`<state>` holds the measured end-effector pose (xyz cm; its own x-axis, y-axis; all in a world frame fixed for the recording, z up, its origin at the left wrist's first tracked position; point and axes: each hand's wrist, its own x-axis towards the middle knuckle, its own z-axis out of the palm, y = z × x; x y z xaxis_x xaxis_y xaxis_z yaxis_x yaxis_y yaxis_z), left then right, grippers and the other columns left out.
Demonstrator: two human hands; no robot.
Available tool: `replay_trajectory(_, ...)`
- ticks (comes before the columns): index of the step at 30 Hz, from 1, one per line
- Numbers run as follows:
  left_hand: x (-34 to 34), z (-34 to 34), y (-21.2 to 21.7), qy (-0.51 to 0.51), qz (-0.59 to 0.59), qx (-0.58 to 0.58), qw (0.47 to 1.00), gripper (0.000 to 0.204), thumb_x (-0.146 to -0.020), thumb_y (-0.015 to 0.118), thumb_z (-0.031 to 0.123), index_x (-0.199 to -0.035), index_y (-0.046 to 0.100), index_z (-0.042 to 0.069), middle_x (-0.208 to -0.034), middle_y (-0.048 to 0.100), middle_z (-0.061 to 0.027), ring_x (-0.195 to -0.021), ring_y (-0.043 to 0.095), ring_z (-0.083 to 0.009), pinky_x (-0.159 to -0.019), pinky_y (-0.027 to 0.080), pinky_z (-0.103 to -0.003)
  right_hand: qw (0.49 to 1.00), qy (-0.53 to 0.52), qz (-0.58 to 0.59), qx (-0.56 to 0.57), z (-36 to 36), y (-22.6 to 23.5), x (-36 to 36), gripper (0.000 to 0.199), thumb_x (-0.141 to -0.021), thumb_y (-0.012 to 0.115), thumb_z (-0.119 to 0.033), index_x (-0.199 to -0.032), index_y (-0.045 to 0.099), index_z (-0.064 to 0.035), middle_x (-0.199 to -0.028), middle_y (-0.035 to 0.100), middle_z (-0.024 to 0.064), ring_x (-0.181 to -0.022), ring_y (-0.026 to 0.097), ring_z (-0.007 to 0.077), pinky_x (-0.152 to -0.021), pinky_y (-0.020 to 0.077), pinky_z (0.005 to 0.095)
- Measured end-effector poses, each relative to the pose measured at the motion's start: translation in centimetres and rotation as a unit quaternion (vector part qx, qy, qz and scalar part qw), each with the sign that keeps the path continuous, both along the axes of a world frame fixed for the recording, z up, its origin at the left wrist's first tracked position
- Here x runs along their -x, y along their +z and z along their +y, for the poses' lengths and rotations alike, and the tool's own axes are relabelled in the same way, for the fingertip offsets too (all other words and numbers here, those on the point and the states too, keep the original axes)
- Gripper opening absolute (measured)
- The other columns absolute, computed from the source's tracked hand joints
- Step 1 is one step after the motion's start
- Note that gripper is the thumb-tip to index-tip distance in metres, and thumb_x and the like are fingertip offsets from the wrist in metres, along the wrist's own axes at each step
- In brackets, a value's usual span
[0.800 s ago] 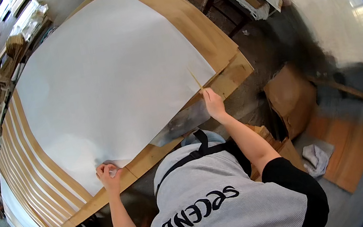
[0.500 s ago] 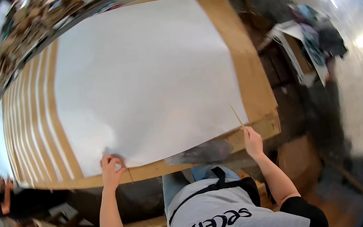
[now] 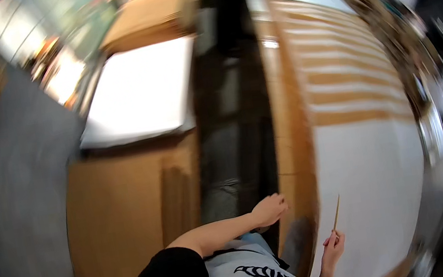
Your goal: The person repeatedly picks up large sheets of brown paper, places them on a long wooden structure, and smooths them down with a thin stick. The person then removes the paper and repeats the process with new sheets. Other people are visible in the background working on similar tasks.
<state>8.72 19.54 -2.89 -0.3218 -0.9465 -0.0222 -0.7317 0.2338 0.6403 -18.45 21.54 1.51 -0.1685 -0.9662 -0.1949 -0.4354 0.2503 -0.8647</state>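
My right hand (image 3: 333, 242) grips a thin tan wooden stick (image 3: 336, 212), its tip pointing up and away over a large white sheet (image 3: 374, 166). Beyond that sheet, white and brown bands (image 3: 350, 89) alternate along the long table. My left hand (image 3: 270, 210) hangs beside the table's wooden edge (image 3: 290, 145), its fingers curled. Blur and the angle hide whatever those fingers may hold. Between my hands, greyish plastic (image 3: 298, 245) lies along the edge.
Left of a dark floor aisle (image 3: 230, 154) stand stacked brown cardboard (image 3: 116, 207), a pile of white sheets (image 3: 138, 90) and another brown stack (image 3: 149, 13). A person in dark clothes (image 3: 229, 6) stands by the table's far end. Scrap cardboard (image 3: 382, 20) lines the table's right side.
The view has swung left, bringing the stacks and aisle into sight. My left hand has come off the white sheet's near edge. The stick remains in my right hand.
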Motion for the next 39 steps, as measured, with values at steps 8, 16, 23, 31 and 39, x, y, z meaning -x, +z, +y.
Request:
replay_trajectory(8, -17.9, 30.8, -3.3, 0.507, 0.096, -0.146, 0.844, 0.012, -0.076, 0.051, 0.017, -0.082, 0.057, 0.009, -0.083, 0.056, -0.0119, -0.083, 0.054, -0.0296, -0.069, 0.044, -0.04, 0.879, 0.466, 0.077, 0.069, 0.1, 2.3, -23.5, 0.019, -0.088, 0.045, -0.015, -0.098, 0.053, -0.0009, -0.062, 0.045, 0.0017, -0.055, 0.04, 0.0067, -0.05, 0.0352, 0.0222)
replay_trajectory(16, -14.3, 51.6, -8.2, 0.861, 0.197, -0.057, 0.465, 0.009, -0.078, 0.046, 0.015, -0.079, 0.053, 0.009, -0.081, 0.056, -0.0123, -0.073, 0.055, -0.0293, -0.061, 0.043, -0.039, 0.548, 0.809, 0.139, 0.159, 16.6, 1.8, -51.2, 0.017, -0.088, 0.043, -0.018, -0.099, 0.051, -0.007, -0.075, 0.054, 0.0095, -0.065, 0.054, 0.0209, -0.056, 0.0437, 0.0309)
replay_trajectory(23, -7.1, 54.4, -8.0, 0.933, 0.162, 0.091, 0.308, 0.011, -0.077, 0.049, 0.005, -0.086, 0.054, 0.007, -0.084, 0.055, -0.0108, -0.078, 0.054, -0.0299, -0.066, 0.044, -0.038, 0.138, 0.909, 0.213, 0.332, 41.7, -1.2, -55.0, 0.029, -0.085, 0.041, -0.015, -0.111, 0.048, -0.0247, -0.083, 0.059, 0.0085, -0.073, 0.058, 0.0257, -0.059, 0.0465, 0.0375)
replay_trajectory(31, -1.6, 55.1, -6.1, 0.975, 0.107, 0.125, 0.148, 0.01, -0.076, 0.051, 0.004, -0.086, 0.054, 0.006, -0.081, 0.054, -0.0106, -0.073, 0.053, -0.0294, -0.063, 0.044, -0.036, -0.029, 0.903, 0.152, 0.401, 58.3, -8.1, -51.6, 0.031, -0.083, 0.043, -0.012, -0.11, 0.054, -0.0212, -0.07, 0.06, 0.0084, -0.063, 0.058, 0.0251, -0.056, 0.0457, 0.0364)
replay_trajectory(39, 6.0, 56.2, -7.3, 0.991, 0.11, 0.069, 0.037, 0.012, -0.075, 0.051, 0.002, -0.087, 0.053, 0.004, -0.077, 0.052, -0.0108, -0.074, 0.052, -0.0278, -0.065, 0.043, -0.036, -0.099, 0.856, 0.198, 0.466, 57.2, -2.3, -53.2, 0.022, -0.083, 0.043, -0.016, -0.095, 0.061, -0.013, -0.074, 0.061, 0.0125, -0.067, 0.06, 0.0272, -0.056, 0.0469, 0.0379)
